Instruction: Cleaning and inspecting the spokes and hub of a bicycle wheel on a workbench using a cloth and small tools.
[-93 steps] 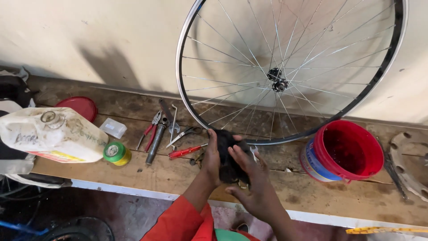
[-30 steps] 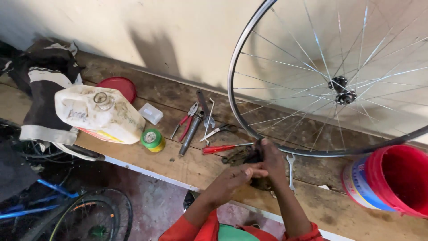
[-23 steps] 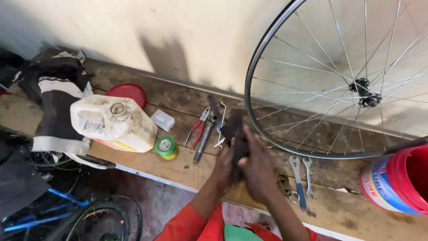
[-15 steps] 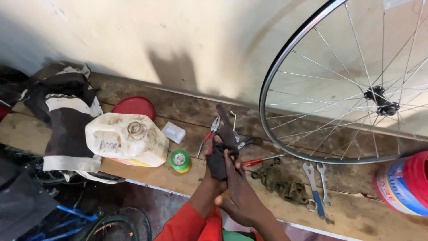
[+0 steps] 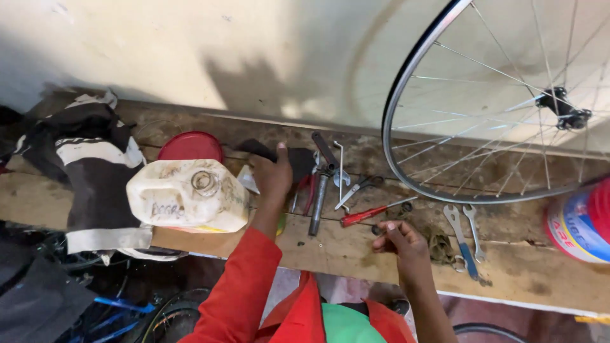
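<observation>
My left hand (image 5: pixel 272 174) is stretched forward over the wooden bench (image 5: pixel 330 244) and grips a black rag (image 5: pixel 298 159), beside the white plastic jerrycan (image 5: pixel 187 195). My right hand (image 5: pixel 401 240) hovers low near the bench's front edge, its fingers pinched on a small dark part (image 5: pixel 377 230) next to a dirty cloth (image 5: pixel 438 244). Between the hands lie a long dark wrench (image 5: pixel 321 187), pliers (image 5: pixel 356 188) and a red-handled screwdriver (image 5: pixel 365 215).
A spoked bicycle wheel (image 5: pixel 508 101) leans on the wall at right. Two spanners (image 5: pixel 462 238) lie under it, a red bucket (image 5: pixel 581 222) beyond. A red lid (image 5: pixel 190 147) and black-and-white bag (image 5: pixel 89 165) sit at left. Bicycle parts (image 5: pixel 127 311) lie below.
My view has swung left. My hands, held together around the black rag, have parted: the left carried the rag forward toward the jerrycan, the right dropped to the bench front.
</observation>
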